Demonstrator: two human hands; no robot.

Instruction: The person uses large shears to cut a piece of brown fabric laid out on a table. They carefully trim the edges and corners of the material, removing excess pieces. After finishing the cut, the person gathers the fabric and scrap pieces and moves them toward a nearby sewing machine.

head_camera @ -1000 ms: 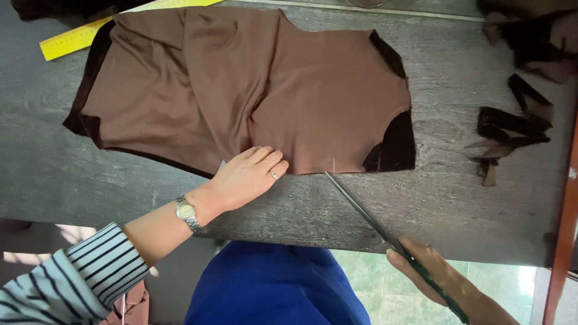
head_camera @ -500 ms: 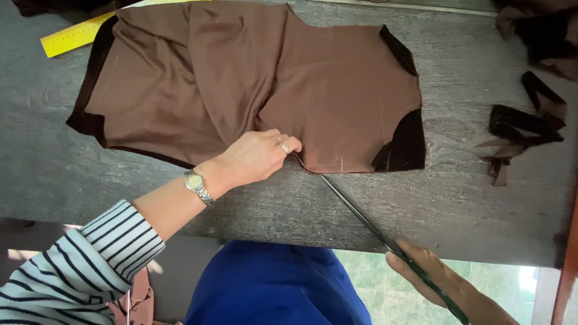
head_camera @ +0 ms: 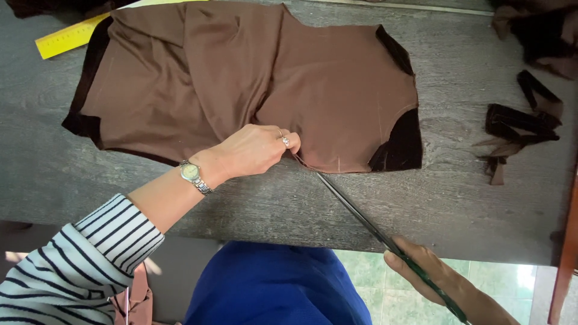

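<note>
Brown fabric (head_camera: 241, 84) is lying just beyond the left hand (head_camera: 256, 150), which is pinching its near edge with closed fingers. Scissors (head_camera: 385, 241) are running diagonally from the right hand (head_camera: 433, 277), gripping the handles, to that pinched edge.

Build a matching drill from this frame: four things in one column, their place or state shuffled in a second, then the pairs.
Things:
1. left hand
2. right hand
3. yellow ruler
4. fabric scraps

Places or states:
A. top left of the table, partly under the brown fabric
B. at the table's near edge, gripping the scissors
C. loose on the right of the table
D. pinching the fabric's near edge

Pairs: 1-D, 2-B, 3-A, 4-C
</note>
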